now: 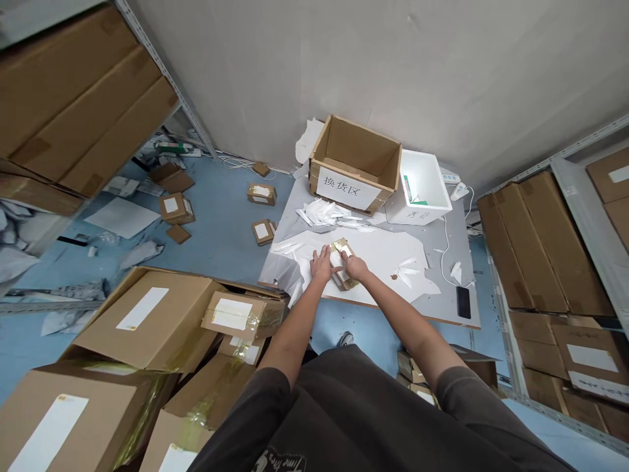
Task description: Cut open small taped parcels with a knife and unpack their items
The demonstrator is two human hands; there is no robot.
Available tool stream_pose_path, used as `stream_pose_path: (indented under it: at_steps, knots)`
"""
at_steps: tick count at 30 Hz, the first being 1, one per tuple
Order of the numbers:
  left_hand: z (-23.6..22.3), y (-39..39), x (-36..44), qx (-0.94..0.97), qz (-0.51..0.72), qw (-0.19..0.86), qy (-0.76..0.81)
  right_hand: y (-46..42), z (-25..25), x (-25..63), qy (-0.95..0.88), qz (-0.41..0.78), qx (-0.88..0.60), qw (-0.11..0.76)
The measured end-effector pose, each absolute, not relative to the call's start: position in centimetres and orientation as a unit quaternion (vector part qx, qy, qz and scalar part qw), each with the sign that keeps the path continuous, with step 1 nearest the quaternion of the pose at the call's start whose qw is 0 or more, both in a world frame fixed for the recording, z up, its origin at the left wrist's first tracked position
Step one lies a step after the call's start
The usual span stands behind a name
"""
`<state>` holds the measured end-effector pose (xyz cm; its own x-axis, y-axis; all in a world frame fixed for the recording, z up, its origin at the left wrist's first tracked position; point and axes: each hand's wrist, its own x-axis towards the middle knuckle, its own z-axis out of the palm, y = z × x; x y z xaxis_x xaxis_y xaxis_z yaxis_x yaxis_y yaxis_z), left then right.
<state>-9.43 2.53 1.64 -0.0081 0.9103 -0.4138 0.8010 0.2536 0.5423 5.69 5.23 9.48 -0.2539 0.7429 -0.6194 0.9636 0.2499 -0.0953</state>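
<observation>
A small brown cardboard box (343, 251) with a white label lies on the white table (432, 298), bound with yellowish tape. My left hand (321, 264) rests flat against the box's left side, fingers stretched out. My right hand (354, 267) presses on its right side, fingers curled over the top edge. Both arms reach forward from my dark shirt.
An open cardboard box with a Chinese label (354, 164) and a white foam box (421, 188) stand at the table's far end. Torn white paper scraps (324, 214) and a black phone (463, 302) lie on the table. Large cartons (147, 321) crowd the blue floor at left; shelving with cartons (540, 242) stands at right.
</observation>
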Motion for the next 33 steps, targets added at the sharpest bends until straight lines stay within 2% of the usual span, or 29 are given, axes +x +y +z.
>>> stream_pose_path:
  at_steps: [10,22,33]
  knots:
    - [1.7,2.1,-9.4,0.61,0.063,0.351,0.708,4.4,11.0,6.7,0.737,-0.249,0.561,0.283]
    - [2.1,1.9,-9.1,0.618,0.047,0.32,0.717,-1.3,11.8,13.2,0.712,-0.297,0.57,0.283]
    - [2.0,2.1,-9.0,0.62,0.035,0.31,0.72,-2.8,12.0,13.9,0.717,-0.296,0.559,0.291]
